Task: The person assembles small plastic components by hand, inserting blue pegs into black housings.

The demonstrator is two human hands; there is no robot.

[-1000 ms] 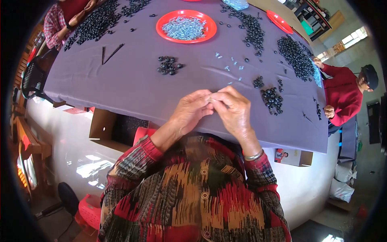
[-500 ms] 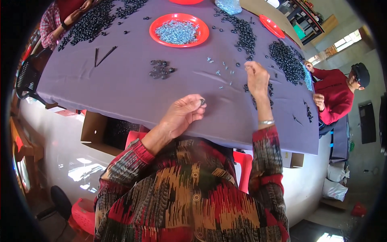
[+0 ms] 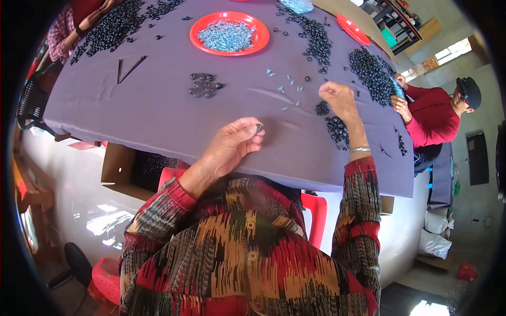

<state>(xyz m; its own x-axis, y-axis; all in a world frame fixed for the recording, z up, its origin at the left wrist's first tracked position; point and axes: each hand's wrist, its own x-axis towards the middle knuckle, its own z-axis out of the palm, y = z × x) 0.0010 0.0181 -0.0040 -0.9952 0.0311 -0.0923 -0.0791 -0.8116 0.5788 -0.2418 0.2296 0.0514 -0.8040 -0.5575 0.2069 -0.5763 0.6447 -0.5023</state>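
My left hand (image 3: 234,145) hovers over the near edge of the purple-covered table (image 3: 147,105), pinching a small black ring (image 3: 259,127) between thumb and fingertips. My right hand (image 3: 337,97) is stretched forward with its fingers curled shut, beside scattered small silver pieces (image 3: 287,84) and a little heap of black rings (image 3: 321,108). Whether it holds anything is hidden. A larger heap of black rings (image 3: 337,129) lies just under my right wrist. A small group of dark put-together pieces (image 3: 203,85) sits further left.
A red plate (image 3: 199,31) of silver pieces stands at the far middle, and a second red plate (image 3: 352,29) at far right. More black rings (image 3: 371,71) lie before a person in red (image 3: 437,116). Another person's hands (image 3: 68,29) work far left. Two dark sticks (image 3: 126,68) lie nearby.
My hands were joined together near the table edge. The right hand has since reached forward to the right, while the left stays near the edge with the ring.
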